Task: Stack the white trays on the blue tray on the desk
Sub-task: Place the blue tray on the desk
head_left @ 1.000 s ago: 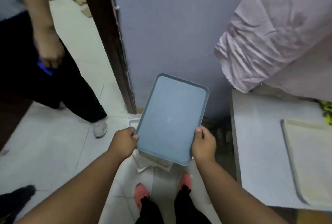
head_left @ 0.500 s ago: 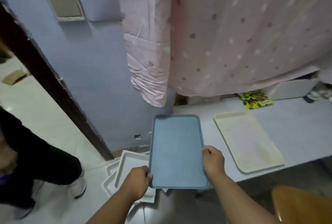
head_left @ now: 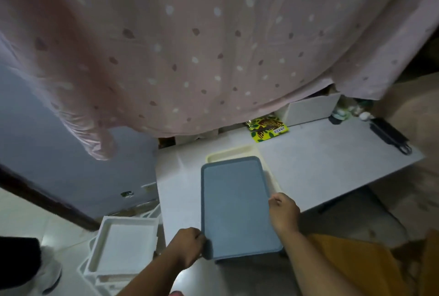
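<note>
We hold the blue tray (head_left: pixel 235 205) over the counter (head_left: pixel 320 165), above a cream tray (head_left: pixel 228 153): left hand (head_left: pixel 188 246) clamps its near left corner, right hand (head_left: pixel 283 212) its right rim, each grip closed on it. White trays (head_left: pixel 123 246) lie stacked on the floor (head_left: pixel 21 215), left of the counter.

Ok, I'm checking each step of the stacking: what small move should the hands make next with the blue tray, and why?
Probably lower the blue tray flat onto the desk and let go. The left hand and right hand grip its edges above the desk, and it partly hides a cream tray. The white trays wait on the floor.
</note>
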Tool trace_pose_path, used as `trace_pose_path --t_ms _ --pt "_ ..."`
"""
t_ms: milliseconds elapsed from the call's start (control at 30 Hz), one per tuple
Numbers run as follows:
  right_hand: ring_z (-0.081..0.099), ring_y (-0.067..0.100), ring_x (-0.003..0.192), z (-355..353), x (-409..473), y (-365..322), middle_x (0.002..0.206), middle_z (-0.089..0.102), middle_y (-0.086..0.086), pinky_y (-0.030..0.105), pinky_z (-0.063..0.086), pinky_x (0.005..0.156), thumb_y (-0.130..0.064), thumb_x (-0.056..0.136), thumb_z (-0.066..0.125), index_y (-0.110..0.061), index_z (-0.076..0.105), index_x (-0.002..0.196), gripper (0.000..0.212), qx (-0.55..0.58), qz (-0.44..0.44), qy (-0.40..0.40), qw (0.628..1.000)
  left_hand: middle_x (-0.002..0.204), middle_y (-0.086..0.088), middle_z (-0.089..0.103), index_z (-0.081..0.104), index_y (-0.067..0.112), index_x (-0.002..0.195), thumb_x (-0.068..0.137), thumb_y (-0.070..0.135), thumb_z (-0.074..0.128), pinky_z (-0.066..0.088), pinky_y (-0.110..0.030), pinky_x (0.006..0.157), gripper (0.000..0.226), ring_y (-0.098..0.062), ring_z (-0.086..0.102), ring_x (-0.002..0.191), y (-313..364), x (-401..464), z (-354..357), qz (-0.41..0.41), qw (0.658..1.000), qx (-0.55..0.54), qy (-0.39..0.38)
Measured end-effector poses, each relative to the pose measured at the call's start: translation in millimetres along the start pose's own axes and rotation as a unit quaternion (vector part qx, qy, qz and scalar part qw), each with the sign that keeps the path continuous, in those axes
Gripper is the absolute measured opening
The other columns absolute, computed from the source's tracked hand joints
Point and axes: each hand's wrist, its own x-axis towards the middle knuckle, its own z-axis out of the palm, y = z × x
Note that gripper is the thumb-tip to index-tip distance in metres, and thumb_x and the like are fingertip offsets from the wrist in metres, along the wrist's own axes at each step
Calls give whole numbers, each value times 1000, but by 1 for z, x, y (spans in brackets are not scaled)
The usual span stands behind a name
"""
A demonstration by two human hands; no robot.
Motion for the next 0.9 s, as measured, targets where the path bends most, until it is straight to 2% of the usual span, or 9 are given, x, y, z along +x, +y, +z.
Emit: trace_pose_path --t_ms 133,200,300,400,567,633,700,800,900 --pt "59 20 67 -3 40 8 73 65 7 28 43 56 -9 95 52 -8 62 71 26 -28 2 -17 999 98 -9 70 58 17 77 99 30 37 43 -22 68 33 -22 64 88 16 29 11 4 999 31 -13" --pt "63 23 73 1 56 10 76 66 8 28 44 58 -9 96 52 -6 64 75 24 -48 -6 -20 999 101 -10 70 59 17 81 99 32 37 41 -25 73 32 -22 61 88 21 44 12 0 999 37 -28" --pt "63 20 73 8 79 14 78 67 5 27 46 60 -12 98 52 -9 65 78 24 -66 4 -25 998 96 -11 70 57 19 73 97 35 39 42 -27 72 35 -23 60 84 26 72 11 -1 997 56 -54" --pt "63 19 74 8 103 12 80 68 1 30 51 66 -12 97 52 -12 68 82 22 -77 10 -30 996 80 -7 62 48 20 59 94 35 40 39 -27 66 39 -22 57 78 35 95 7 0 998 50 -45" --pt "65 35 79 9 136 14 80 67 17 32 45 58 -10 94 52 3 65 83 22 -116 11 -49 992 65 0 55 48 17 56 91 36 44 38 -28 58 41 -19 54 69 50 113 13 -39 998 11 -56" --pt "63 37 76 12 149 12 76 65 18 39 51 60 -5 91 53 5 63 76 20 -141 -9 -62 988 64 1 55 50 15 56 90 37 47 37 -26 56 40 -17 54 68 55 118 14 -67 996 -14 -58" --pt "63 35 74 15 160 10 76 68 13 41 53 65 -5 90 54 -1 65 74 20 -157 -22 -71 985 69 1 58 51 15 58 90 39 49 38 -25 57 40 -15 53 68 60 124 13 -90 994 -18 -63" --pt "68 28 86 13 174 11 94 74 5 26 49 69 -9 91 57 -14 74 97 19 -184 -27 -88 979 80 -1 63 58 17 66 91 39 48 42 -25 64 35 -17 57 76 69 130 16 -117 990 2 -83" --pt "68 26 86 13 182 15 97 74 3 25 47 68 -12 91 58 -17 73 103 20 -202 -45 -95 974 97 -7 73 71 12 88 90 23 52 54 -28 75 21 -20 68 90 70 137 21 -139 984 36 -110"
